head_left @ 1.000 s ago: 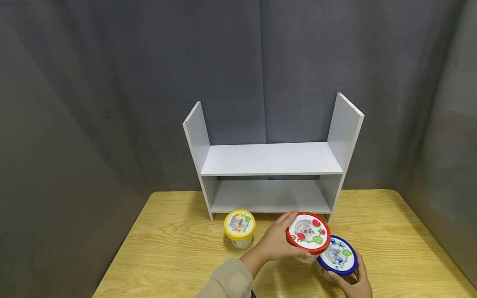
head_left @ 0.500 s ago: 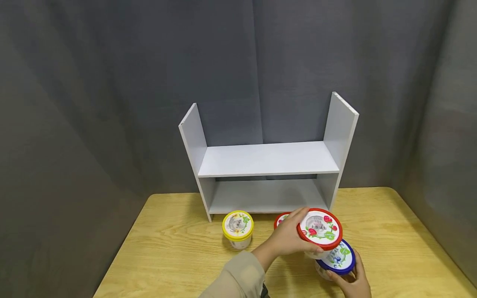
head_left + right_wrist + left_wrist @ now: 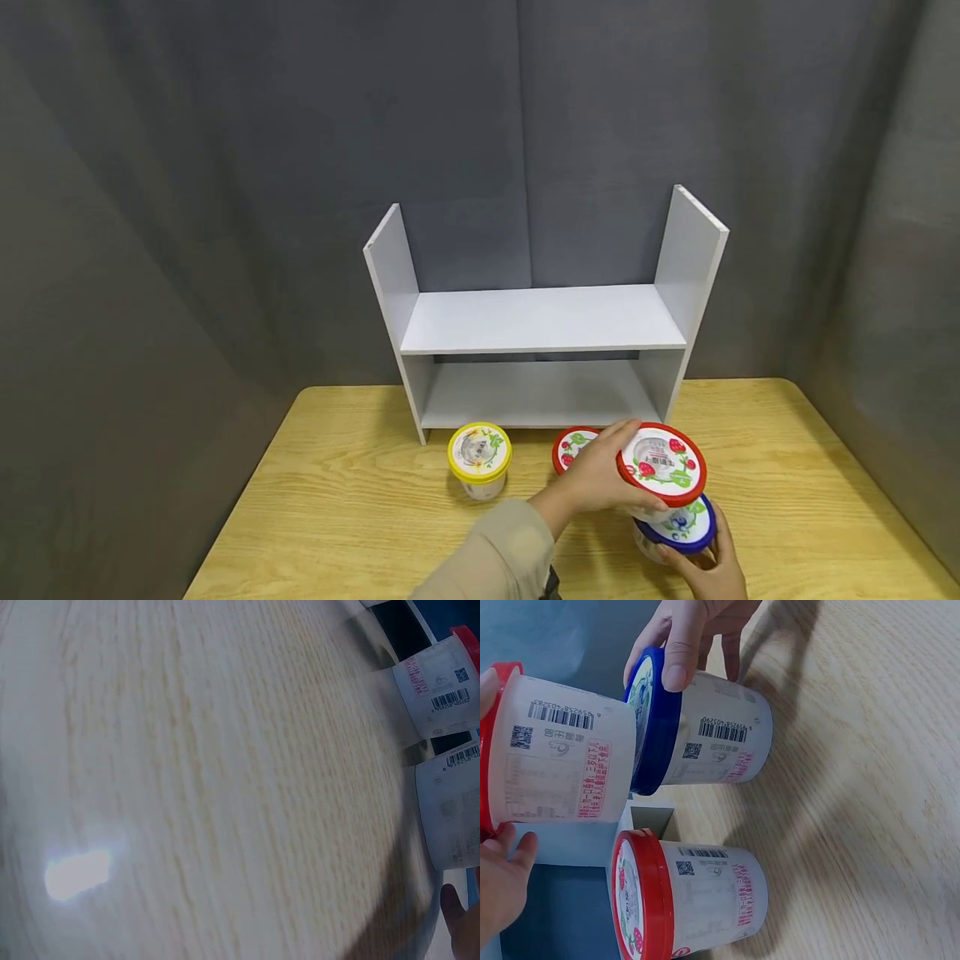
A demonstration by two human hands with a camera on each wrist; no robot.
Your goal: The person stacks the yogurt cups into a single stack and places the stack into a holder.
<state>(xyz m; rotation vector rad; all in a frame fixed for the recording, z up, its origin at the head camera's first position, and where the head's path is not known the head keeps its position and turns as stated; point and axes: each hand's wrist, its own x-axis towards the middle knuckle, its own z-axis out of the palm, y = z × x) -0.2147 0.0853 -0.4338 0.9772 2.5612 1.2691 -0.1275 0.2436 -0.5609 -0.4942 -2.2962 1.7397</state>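
My left hand (image 3: 600,475) grips a tub with a red strawberry lid (image 3: 662,462), holding it upright over a blue-lidded tub (image 3: 678,529). In the left wrist view the held tub's base is right at the blue lid (image 3: 656,724); whether they touch I cannot tell. Fingers and thumb of my right hand (image 3: 716,567) hold the blue-lidded tub from its right side, on the table. Another red-lidded tub (image 3: 705,896) stands beside it, partly hidden behind my left hand in the head view. Further left stands a yellow-lidded tub (image 3: 480,460).
Behind the tubs stands a white two-tier shelf (image 3: 543,321) with upright side panels. The wooden table (image 3: 360,500) runs under everything. Grey curtains (image 3: 225,208) enclose the back and both sides.
My left hand has moved right with its red-lidded tub, which now covers part of the blue lid. The other red-lidded tub has come into view behind it. My right hand stays nearly still.
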